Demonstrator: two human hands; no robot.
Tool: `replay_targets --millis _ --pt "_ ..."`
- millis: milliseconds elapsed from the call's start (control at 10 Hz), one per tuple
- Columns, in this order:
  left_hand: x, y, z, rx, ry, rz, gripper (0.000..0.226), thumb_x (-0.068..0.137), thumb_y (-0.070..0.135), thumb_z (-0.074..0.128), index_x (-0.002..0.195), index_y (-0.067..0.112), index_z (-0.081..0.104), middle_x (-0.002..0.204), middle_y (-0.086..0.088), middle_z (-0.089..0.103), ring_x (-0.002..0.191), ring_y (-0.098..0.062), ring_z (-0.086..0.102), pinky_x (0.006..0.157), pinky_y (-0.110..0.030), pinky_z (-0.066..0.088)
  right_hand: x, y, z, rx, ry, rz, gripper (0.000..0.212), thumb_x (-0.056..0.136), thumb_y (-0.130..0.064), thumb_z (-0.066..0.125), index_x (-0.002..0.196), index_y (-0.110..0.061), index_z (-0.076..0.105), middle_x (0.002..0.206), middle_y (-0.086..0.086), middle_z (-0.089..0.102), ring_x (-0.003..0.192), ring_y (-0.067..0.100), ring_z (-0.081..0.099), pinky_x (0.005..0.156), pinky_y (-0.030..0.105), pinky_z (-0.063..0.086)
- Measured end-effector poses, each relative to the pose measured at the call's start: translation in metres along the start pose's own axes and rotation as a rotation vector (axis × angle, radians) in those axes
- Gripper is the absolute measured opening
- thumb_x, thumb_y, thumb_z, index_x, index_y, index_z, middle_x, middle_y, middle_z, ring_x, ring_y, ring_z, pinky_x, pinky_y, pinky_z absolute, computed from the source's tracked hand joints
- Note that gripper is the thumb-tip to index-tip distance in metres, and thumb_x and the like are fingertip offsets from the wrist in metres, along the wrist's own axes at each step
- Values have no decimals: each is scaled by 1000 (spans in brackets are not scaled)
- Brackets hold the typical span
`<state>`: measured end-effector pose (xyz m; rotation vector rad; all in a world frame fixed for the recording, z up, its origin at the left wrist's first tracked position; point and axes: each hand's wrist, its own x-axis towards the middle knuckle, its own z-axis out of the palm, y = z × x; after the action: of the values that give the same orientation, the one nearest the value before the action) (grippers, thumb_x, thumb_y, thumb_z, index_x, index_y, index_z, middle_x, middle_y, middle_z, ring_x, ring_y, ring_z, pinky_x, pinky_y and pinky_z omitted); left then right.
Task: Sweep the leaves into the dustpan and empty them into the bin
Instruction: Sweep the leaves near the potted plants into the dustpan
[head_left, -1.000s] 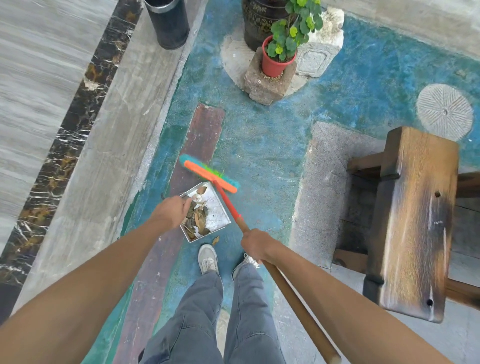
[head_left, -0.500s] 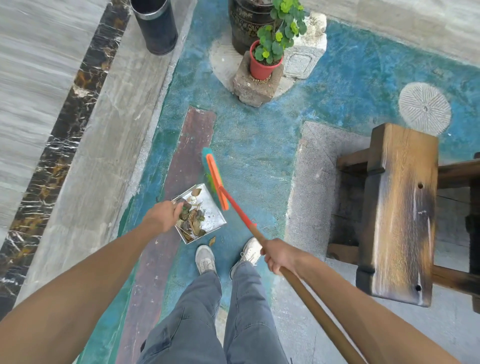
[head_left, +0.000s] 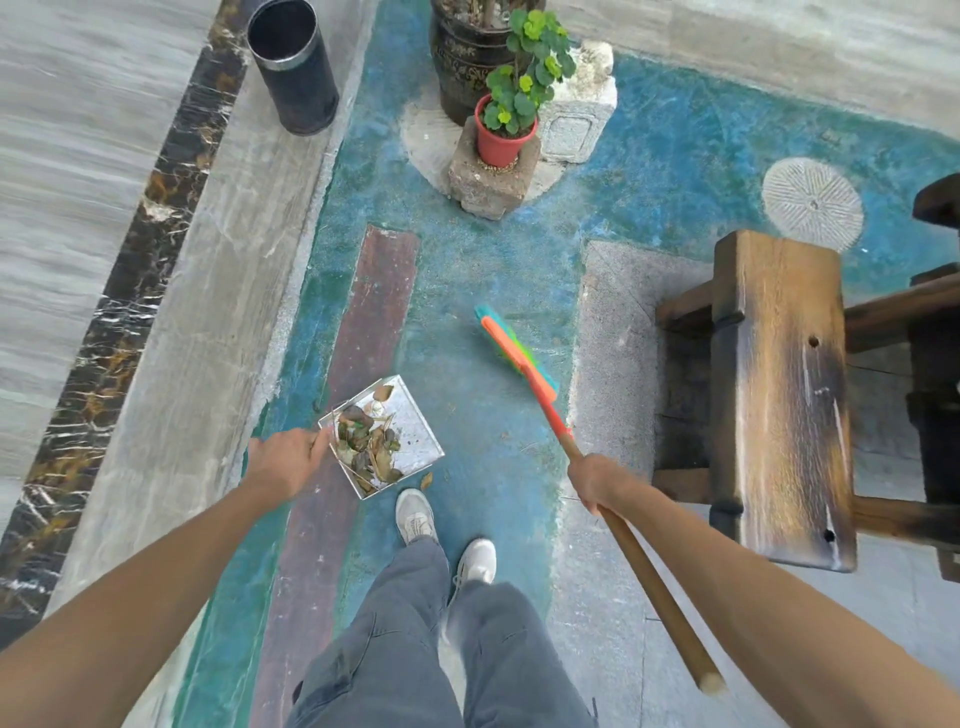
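A square metal dustpan (head_left: 415, 421) holds a pile of dry brown leaves (head_left: 369, 447). My left hand (head_left: 285, 460) grips its left edge, just above the painted ground. One loose leaf (head_left: 426, 480) lies by the pan's lower corner, near my shoe. My right hand (head_left: 592, 480) grips the wooden handle of a broom (head_left: 519, 353) whose orange and green head points up and left, apart from the pan. A black cylindrical bin (head_left: 293, 65) stands open at the top left, on the stone ledge.
A red pot with a green plant (head_left: 501, 137) sits on a stone block, in front of a dark urn (head_left: 462, 57). A heavy wooden bench (head_left: 779, 395) stands at the right. My two feet (head_left: 441, 535) are just below the dustpan.
The broom head has swung right, away from the dustpan, and my right hand moved right with it. The dustpan stays in my left hand with the leaves inside. The view has shifted.
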<state>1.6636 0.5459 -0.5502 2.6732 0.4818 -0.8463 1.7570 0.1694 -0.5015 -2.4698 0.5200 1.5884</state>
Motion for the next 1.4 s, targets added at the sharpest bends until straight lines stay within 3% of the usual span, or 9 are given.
replay_targets --millis 100,300,600,700,900,1100,1200,1300,1400 --pt "-19 -13 0 -8 120 -35 60 105 39 32 49 17 33 48 -3 39 53 -28 51 72 -36 44 -1 13 20 -23 -27 -87 41 102 -20 34 130 3 54 120 23 61 90 18 70 28 7 32" --pt "-61 -37 16 -122 183 -118 59 101 32 43 47 11 37 46 -14 40 53 -36 54 57 -36 45 -12 33 70 35 -87 -1 27 98 -11 45 114 2 62 126 21 61 120 36 58 43 7 47" --pt "-106 -59 56 -91 108 -126 59 101 29 44 48 5 40 44 -21 43 47 -34 55 55 -39 50 -26 45 145 -120 -58 29 14 87 -1 67 74 0 64 116 18 69 110 29 67 85 31 56" --pt "-112 -67 68 -62 102 -102 59 101 29 43 48 5 40 53 -29 52 60 -42 64 58 -39 50 -27 45 164 -83 -84 6 26 96 -8 57 72 0 52 109 18 69 102 28 69 73 17 56" --pt "-115 -74 91 -18 83 -96 59 103 31 38 61 -7 55 72 -31 67 72 -42 67 71 -39 50 -38 34 185 -206 -119 24 7 84 3 70 89 2 65 114 16 70 105 28 69 84 30 54" --pt "-111 -64 115 64 66 -95 57 104 35 30 52 14 40 77 -21 71 81 -37 68 86 -39 45 -55 31 207 6 -217 -16 38 94 -11 59 128 6 54 92 13 67 86 23 70 51 20 52" --pt "-98 -66 111 60 61 -141 56 104 37 25 57 14 44 80 -18 70 88 -35 67 93 -42 41 -78 29 216 176 -210 -60 53 99 -54 29 96 -10 57 71 3 48 46 8 54 35 18 40" --pt "-88 -69 106 54 10 -166 58 105 41 20 57 17 43 67 -7 58 83 -31 64 98 -45 40 -87 17 226 288 -293 -57 55 92 -70 30 69 -21 41 66 0 43 49 13 43 41 22 38" --pt "-87 -63 108 62 11 -145 56 106 42 19 58 24 43 60 -1 50 74 -27 54 101 -48 39 -96 7 230 228 -329 -5 43 100 -46 35 77 -12 48 59 4 46 33 12 38 38 18 30"
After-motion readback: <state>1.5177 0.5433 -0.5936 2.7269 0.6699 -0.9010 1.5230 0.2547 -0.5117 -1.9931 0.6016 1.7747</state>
